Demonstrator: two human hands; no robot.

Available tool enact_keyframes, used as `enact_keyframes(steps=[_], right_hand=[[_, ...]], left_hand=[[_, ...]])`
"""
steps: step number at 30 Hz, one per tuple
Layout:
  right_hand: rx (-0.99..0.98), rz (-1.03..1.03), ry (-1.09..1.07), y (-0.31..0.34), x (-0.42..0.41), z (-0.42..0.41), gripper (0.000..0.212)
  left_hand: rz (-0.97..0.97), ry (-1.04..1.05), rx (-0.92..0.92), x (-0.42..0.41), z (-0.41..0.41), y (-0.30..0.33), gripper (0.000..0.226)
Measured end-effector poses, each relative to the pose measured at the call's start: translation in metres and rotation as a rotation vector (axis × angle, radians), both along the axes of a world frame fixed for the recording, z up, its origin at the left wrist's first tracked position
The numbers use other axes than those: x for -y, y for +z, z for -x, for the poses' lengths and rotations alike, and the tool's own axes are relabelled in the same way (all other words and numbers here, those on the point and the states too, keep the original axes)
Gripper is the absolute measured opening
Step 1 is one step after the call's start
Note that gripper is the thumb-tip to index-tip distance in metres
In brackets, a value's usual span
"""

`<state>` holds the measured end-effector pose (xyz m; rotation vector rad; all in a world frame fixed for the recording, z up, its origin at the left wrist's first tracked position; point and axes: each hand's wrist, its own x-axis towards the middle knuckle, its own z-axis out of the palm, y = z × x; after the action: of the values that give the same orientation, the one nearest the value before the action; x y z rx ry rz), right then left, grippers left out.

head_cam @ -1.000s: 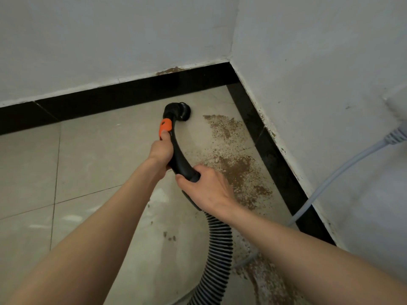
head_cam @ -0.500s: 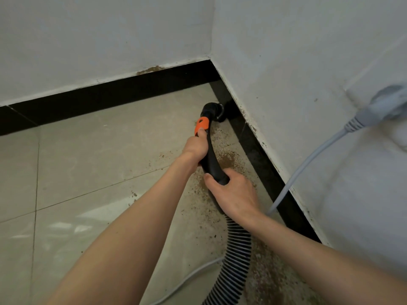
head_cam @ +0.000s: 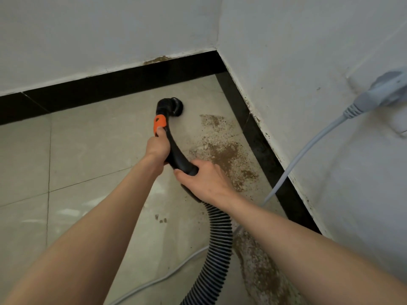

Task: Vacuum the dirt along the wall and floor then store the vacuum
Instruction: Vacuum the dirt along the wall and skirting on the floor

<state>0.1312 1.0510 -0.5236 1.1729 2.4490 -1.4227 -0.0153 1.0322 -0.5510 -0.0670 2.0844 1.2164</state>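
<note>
Beige tiled floor: curved black vacuum nozzle is gripped by both hands, left hand, right hand; brown dirt patch risks being scattered if swept hastily.

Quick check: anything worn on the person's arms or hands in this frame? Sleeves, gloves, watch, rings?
Nothing visible. The left hand and right hand are bare, with no gloves, and no rings show. Both forearms are bare to the frame edge: no sleeves, watch, bands or markings in view.
</note>
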Motion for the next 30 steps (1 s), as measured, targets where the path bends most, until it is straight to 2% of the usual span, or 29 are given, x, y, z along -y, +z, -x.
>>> enact_keyframes(steps=[8,19,22,27,30], right_hand=[[0.031,-0.021,-0.047,-0.004,0.010,-0.021,0.034],[0.058,0.002,-0.308,0.001,0.007,-0.070,0.030],[0.049,-0.006,-0.355,-0.006,0.023,-0.067,0.029],[0.036,-0.013,-0.313,-0.018,0.039,-0.060,0.028],[0.004,0.013,-0.246,-0.015,0.040,-0.053,0.029]], left_hand=[[0.018,-0.066,-0.006,0.003,-0.021,0.000,0.060],[0.049,-0.363,0.001,-0.037,-0.076,0.010,0.059],[0.074,-0.432,-0.065,-0.034,-0.076,0.002,0.056],[0.110,-0.442,-0.136,-0.021,-0.071,-0.008,0.062],[0.107,-0.364,-0.150,-0.007,-0.059,-0.006,0.061]])
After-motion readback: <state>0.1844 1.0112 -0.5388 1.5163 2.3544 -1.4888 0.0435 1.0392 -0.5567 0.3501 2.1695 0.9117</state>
